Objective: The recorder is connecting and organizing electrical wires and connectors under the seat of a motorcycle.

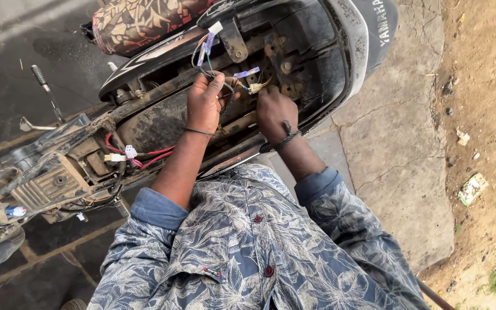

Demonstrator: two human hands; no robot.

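Outdoor ground: dark wet pavement on the left, a cracked concrete slab (397, 143) in the middle, bare dirt with scattered litter on the right.

1 motorcycle (144, 115), stripped, lying across the upper frame. Its black rear fender (345, 51) curves at the top right; a patterned seat cover (139, 23) shows at the top edge; the engine (47, 183) sits at the lower left, greasy and exposed.

1 patterned blue shirt (248, 252), worn by the person, filling the lower centre, cuffs rolled.

1 left hand (205, 103), closed around a bundle of thin wires (202, 60) under the fender, a thin band on the wrist.

1 right hand (274, 112), just beside the left, fingers curled in toward a small pale connector (255, 87); whether it grips the connector cannot be told. A dark cord wraps this wrist.

1 metal bracket (233, 43), above the hands, partly hiding the wires.

2 red wires (159, 154), running from the frame to white plugs (121, 155) left of the forearm.

1 kick lever (44, 86), upright at the far left.
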